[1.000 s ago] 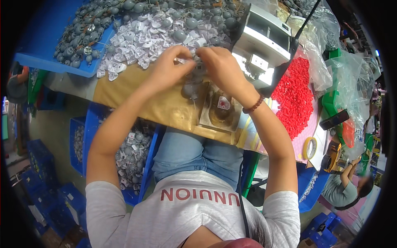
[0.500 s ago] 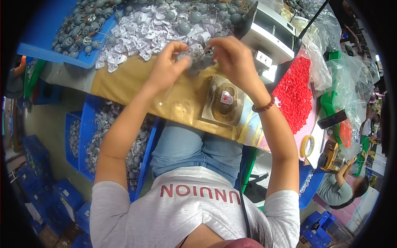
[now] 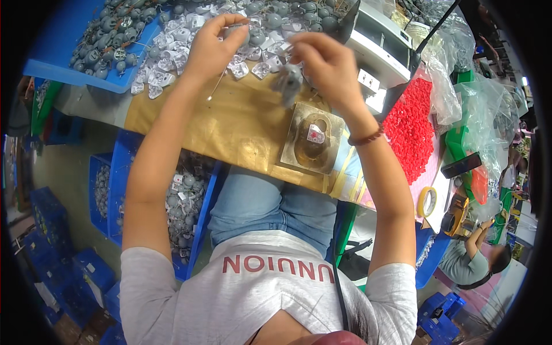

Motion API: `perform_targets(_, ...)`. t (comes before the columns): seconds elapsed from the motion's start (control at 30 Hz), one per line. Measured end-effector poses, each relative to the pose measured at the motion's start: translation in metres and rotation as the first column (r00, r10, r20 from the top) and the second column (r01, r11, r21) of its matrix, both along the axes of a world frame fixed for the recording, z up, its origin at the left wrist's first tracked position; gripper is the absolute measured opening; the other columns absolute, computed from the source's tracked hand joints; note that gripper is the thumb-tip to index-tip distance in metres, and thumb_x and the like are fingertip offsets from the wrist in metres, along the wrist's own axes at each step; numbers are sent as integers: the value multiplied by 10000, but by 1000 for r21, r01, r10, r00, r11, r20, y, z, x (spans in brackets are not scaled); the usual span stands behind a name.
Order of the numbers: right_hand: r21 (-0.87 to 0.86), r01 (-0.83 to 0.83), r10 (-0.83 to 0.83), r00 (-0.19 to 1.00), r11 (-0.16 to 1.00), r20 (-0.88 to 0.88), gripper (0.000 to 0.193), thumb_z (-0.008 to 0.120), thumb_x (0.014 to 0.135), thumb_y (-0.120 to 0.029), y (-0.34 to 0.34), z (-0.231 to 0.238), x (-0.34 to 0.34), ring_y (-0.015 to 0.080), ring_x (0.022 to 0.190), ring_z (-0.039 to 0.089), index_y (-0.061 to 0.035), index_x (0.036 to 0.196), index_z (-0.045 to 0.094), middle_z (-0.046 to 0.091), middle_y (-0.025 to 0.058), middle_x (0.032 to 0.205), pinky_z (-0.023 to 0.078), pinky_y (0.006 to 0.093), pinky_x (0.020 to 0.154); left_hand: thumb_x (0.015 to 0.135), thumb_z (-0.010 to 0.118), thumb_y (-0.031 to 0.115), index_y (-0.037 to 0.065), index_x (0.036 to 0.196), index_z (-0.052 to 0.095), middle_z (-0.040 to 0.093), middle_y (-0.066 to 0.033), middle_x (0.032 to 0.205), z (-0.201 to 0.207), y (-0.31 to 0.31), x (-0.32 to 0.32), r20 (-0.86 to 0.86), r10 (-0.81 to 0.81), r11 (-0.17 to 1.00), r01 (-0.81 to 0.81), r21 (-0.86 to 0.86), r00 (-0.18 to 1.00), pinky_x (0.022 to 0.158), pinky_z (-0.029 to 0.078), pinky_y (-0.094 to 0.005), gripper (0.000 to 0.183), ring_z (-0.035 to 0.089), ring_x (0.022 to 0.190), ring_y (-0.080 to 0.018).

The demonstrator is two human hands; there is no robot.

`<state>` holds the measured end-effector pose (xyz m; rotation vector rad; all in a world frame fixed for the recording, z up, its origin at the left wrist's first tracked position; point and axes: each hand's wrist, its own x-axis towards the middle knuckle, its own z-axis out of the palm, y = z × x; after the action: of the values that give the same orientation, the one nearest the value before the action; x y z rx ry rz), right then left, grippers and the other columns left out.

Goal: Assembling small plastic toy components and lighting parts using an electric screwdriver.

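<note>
My left hand (image 3: 213,49), above the near side of the pile, is closed in a pinch on a thin wire (image 3: 217,86). The wire hangs down with a small white plug on its end; what else sits between the fingertips is unclear. My right hand (image 3: 329,63) has its thumb and fingers pinched together. Just below those fingertips hangs a grey plastic part (image 3: 287,83), smeared by motion; how it is held is hidden. Near my right wrist, a metal block fixture (image 3: 292,138) with an oval recess carries a small white piece (image 3: 315,134) with a red mark.
White plastic housings (image 3: 172,54) and grey round parts (image 3: 328,24) lie heaped behind my hands. A blue bin (image 3: 57,72) stands left, a white machine (image 3: 376,46) right. Red pieces (image 3: 409,132), yellow tape (image 3: 427,202) and a phone (image 3: 461,165) lie further right. A co-worker (image 3: 468,261) sits beyond.
My left hand has moved up and left, carrying the wire away from my right hand. My right hand has risen slightly, and the grey part now hangs below its fingers.
</note>
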<state>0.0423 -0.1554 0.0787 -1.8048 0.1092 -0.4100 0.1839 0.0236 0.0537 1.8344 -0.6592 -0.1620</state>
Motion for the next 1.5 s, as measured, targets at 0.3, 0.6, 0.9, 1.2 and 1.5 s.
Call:
perform_targets(0.3,160,-230,240,970,960,-49,184,650,918,-89,18,21,6,80,771,671,6,1059,721,746,66,887,543,258,711,932,651,253,69,1371,521,550,-124,1295,13,11,-25,273,0,974,61,-217,962,1055,414,-383,493,527,1229,-247)
perform_targets(0.6,-272,-216,164,966,938,-201,226,672,864,-114,7,-25,-4,246,815,721,-23,1065,717,732,159,897,548,343,756,829,725,115,85,1370,488,474,-132,1323,-36,40,-61,252,-307,917,215,336,918,1016,446,-402,591,529,1190,-282)
perform_targets(0.9,-336,-252,193,961,908,-197,192,637,896,-75,26,-28,-3,115,712,622,3,1066,682,697,89,821,509,289,681,828,724,100,32,1169,606,533,-136,1204,-44,39,-55,97,-343,917,310,249,934,925,495,-383,366,578,1097,-308)
perform_targets(1.2,-414,-117,100,993,903,-64,138,642,835,-104,13,-27,-24,354,789,677,-30,930,710,695,177,855,547,417,729,898,656,176,36,978,677,635,-103,903,-5,10,4,707,-443,896,245,370,551,751,482,-340,163,614,837,-251)
perform_targets(1.5,-538,-296,443,881,790,167,139,642,745,-96,63,-2,-71,347,746,640,-42,859,581,604,140,852,512,434,607,936,627,198,76,1314,596,602,-176,1263,-23,-53,21,621,-188,934,-57,353,761,963,460,-354,398,574,1140,-276)
